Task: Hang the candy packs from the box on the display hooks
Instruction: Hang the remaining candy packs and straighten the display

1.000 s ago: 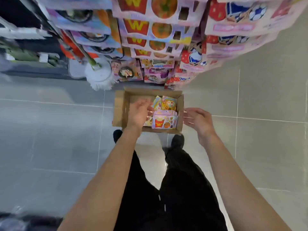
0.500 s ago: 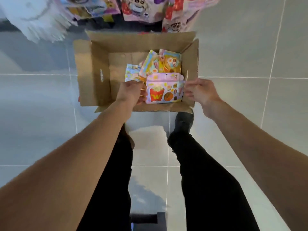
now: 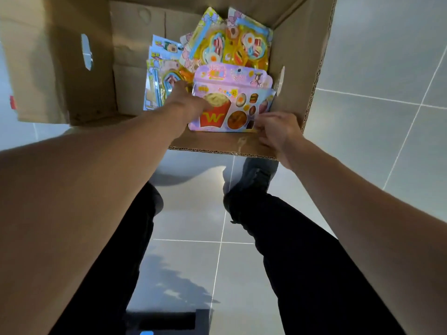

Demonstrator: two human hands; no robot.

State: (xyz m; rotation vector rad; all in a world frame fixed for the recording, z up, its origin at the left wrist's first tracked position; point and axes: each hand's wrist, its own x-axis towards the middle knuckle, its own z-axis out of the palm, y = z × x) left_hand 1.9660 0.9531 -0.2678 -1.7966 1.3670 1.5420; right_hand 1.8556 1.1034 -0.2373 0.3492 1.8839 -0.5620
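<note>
An open cardboard box (image 3: 312,76) stands on the floor in front of my feet. Inside, a pink candy pack (image 3: 232,102) with a red fries picture stands at the near right, in front of yellow packs (image 3: 232,44) and blue packs (image 3: 159,68). My left hand (image 3: 185,100) reaches into the box and grips the pink pack's left edge; its fingertips are hidden behind the pack. My right hand (image 3: 275,129) pinches the pack's lower right corner, by the box's near wall. No display hooks are in view.
The box's left flap (image 3: 48,68) lies folded outward. Grey floor tiles (image 3: 377,68) surround the box. My black-trousered legs and shoes (image 3: 254,180) stand just behind its near wall.
The view has dropped and closed in on the box; the hanging display has left the frame. Both hands went deeper into the box and closed on the pink pack's two sides.
</note>
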